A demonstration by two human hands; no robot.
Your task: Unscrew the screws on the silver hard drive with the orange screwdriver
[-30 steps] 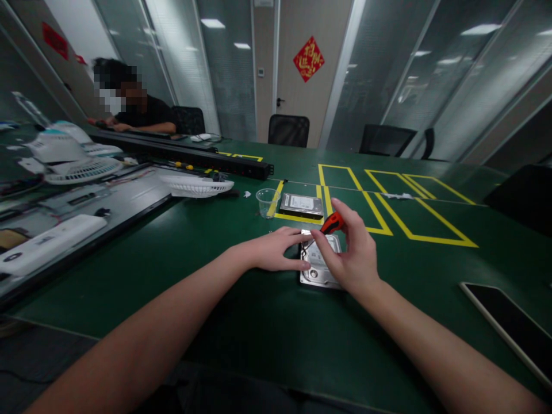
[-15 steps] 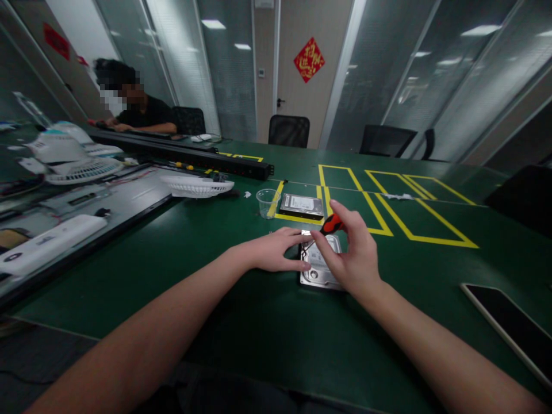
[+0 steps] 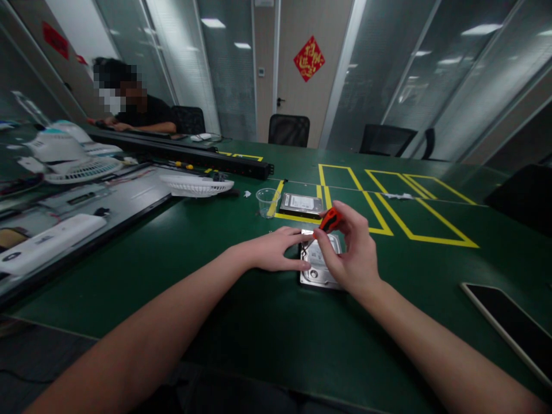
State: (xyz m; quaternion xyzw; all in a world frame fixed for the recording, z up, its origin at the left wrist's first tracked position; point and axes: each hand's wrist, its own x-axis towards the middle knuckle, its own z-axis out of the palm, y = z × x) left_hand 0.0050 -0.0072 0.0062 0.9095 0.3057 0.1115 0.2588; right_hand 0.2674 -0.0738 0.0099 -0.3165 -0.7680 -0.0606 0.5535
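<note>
A silver hard drive (image 3: 319, 278) lies on the green table in front of me, partly covered by my hands. My left hand (image 3: 276, 249) rests at its left edge, thumb and forefinger stretched apart and touching the drive. In my right hand (image 3: 356, 250) is a red and black screwdriver (image 3: 331, 220), pinched by its handle and tilted. Its thin shaft slants down toward the left part of the drive's top; the exact spot of the tip is hard to make out.
Behind are a clear plastic cup (image 3: 266, 204) and a second hard drive (image 3: 301, 203) by yellow tape (image 3: 440, 240). A phone (image 3: 511, 325) lies at right. Left are a white fan part (image 3: 198, 185), a large panel (image 3: 125, 198) and black bars (image 3: 233, 164). A person (image 3: 149, 115) sits far left.
The fingers of my right hand have curled and shifted around the screwdriver handle, which has turned slightly. My left hand and the hard drive have stayed in place.
</note>
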